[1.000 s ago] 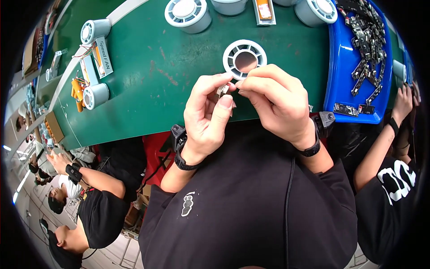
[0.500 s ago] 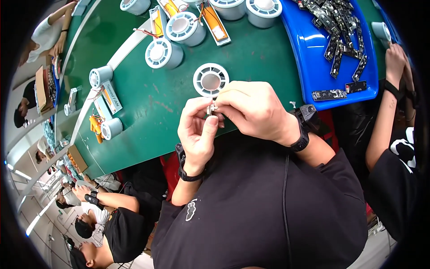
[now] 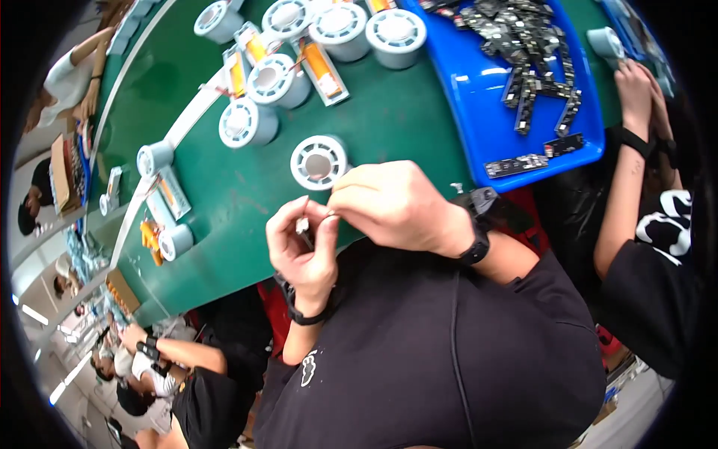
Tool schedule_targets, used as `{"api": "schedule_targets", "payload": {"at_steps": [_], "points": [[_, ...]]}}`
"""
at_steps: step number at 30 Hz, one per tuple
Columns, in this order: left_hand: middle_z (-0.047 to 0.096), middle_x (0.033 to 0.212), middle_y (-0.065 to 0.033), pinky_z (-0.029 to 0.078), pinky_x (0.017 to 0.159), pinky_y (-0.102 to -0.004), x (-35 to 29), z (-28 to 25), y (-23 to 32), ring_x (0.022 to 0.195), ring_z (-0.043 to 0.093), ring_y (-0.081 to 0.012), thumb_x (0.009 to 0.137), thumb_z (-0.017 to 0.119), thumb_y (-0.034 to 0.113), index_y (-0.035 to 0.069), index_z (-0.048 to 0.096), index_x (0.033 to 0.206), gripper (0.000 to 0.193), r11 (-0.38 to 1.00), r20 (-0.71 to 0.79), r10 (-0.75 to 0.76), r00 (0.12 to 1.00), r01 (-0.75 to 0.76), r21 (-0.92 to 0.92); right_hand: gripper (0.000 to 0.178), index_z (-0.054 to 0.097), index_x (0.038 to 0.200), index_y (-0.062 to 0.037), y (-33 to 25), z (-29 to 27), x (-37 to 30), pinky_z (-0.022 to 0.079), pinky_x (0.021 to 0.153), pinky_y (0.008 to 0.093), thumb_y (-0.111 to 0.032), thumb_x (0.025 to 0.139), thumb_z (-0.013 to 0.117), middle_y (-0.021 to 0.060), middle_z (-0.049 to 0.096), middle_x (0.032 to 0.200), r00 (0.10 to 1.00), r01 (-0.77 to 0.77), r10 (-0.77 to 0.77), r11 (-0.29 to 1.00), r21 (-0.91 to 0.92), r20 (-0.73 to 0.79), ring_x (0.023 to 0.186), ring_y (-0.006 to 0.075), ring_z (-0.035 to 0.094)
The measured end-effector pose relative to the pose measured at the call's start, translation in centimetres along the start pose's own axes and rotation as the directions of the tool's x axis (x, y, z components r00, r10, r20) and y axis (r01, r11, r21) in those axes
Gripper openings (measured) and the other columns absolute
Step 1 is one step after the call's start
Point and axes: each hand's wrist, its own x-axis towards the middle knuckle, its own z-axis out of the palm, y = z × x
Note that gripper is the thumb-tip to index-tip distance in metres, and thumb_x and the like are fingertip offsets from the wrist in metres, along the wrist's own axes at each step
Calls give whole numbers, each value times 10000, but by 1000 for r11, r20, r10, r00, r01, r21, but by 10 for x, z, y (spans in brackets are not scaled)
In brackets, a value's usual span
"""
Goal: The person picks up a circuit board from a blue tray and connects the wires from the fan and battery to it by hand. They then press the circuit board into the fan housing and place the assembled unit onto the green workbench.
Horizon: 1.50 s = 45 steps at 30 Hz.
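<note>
My left hand point(image 3: 303, 251) is closed, its fingers curled around a small part point(image 3: 302, 225) with a pale, metallic-looking end. Most of that piece is hidden, so its kind cannot be made out. My right hand point(image 3: 396, 202) is pinched shut beside the left thumb tip; whatever is between those fingertips is too small to name. Just beyond both hands, a round light-blue fan housing point(image 3: 319, 164) with a slotted rim and grey centre sits on the green table point(image 3: 389, 120).
A blue tray point(image 3: 471, 123) of black circuit boards point(image 3: 527, 90) stands at the right. More round housings point(image 3: 247, 122) and pale casings with orange battery packs point(image 3: 321, 69) lie at the far left. A neighbour's hands point(image 3: 639, 90) work at the far right.
The view has shifted, so the table things appear further left. My right fingertips have drawn slightly away from the small part, which stays in my left hand.
</note>
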Motion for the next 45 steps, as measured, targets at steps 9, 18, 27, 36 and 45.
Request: {"api": "schedule_targets", "payload": {"at_steps": [9, 18, 27, 36, 45], "points": [[645, 1001, -89, 459, 760, -232, -3, -10, 0, 855, 565, -116, 926, 669, -112, -36, 557, 1339, 434, 976, 43, 16, 999, -25, 218, 74, 600, 852, -66, -1, 1, -3, 512, 582, 359, -117, 835, 650, 44, 580, 769, 990, 119, -103, 977, -178, 100, 683, 225, 637], [646, 1038, -83, 469, 753, -240, 1, -15, -5, 846, 582, -118, 960, 650, -77, -43, 553, 1364, 417, 981, 133, 21, 991, -46, 187, 99, 566, 845, -58, -1, -1, -4, 503, 587, 357, -107, 835, 651, 54, 572, 785, 991, 118, -102, 973, -199, 87, 701, 221, 627], [618, 1050, -30, 416, 662, -189, 2, -20, -10, 804, 534, -70, 988, 651, -15, -9, 568, 1276, 301, 986, 150, -165, 975, 166, 6, 91, 590, 852, -59, 1, -2, -5, 500, 574, 361, -104, 823, 663, 44, 555, 781, 983, 180, -171, 969, -169, 70, 693, 217, 612], [599, 1068, -34, 393, 625, -191, 4, -24, -10, 777, 514, -64, 995, 616, -33, 6, 563, 1232, 246, 992, 190, -124, 974, 126, 0, 86, 599, 800, -74, 6, 1, -1, 503, 559, 351, -113, 800, 677, 45, 552, 747, 976, 215, -210, 971, -100, 60, 677, 217, 613], [619, 1017, -69, 462, 761, -234, 10, -9, 4, 853, 565, -112, 1003, 595, -41, -8, 599, 1205, 205, 969, 176, -191, 966, 214, -125, 138, 672, 841, -69, 4, -1, -2, 497, 553, 334, -61, 735, 760, 45, 664, 826, 985, 118, -108, 990, -70, 133, 653, 218, 645]]}}
